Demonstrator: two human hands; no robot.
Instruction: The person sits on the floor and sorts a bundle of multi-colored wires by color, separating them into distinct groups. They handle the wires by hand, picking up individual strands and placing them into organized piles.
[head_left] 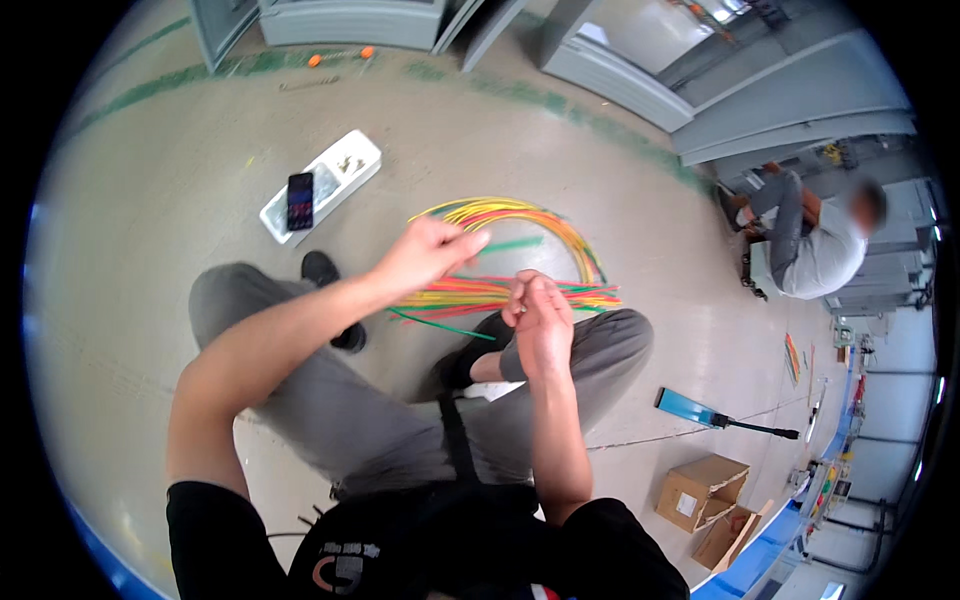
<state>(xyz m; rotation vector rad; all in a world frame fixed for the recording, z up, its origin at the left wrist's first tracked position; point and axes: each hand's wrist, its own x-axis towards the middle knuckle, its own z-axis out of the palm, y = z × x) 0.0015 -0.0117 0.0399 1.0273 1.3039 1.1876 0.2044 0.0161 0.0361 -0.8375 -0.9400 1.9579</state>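
My left hand (428, 258) is closed, thumb against fingers, above a loose curve of yellow, red and green wires (572, 240). A short, blurred green strip (516, 244) shows just past its thumb; whether the hand grips it I cannot tell. My right hand (541, 318) is lower and to the right, its fingertips pinched together. What it holds, if anything, is too small to make out. Behind and between both hands lies a straight bundle of red, yellow and green wires (455, 298), partly covered by them. One green wire (445, 326) sticks out below the bundle.
A white tray (360, 150) bearing a dark phone (300, 202) stands at the upper left. Grey cabinets (620, 85) line the far side. Another person (820, 245) sits at the right. A blue tool with a black handle (690, 408) and open cardboard boxes (700, 490) are at the lower right.
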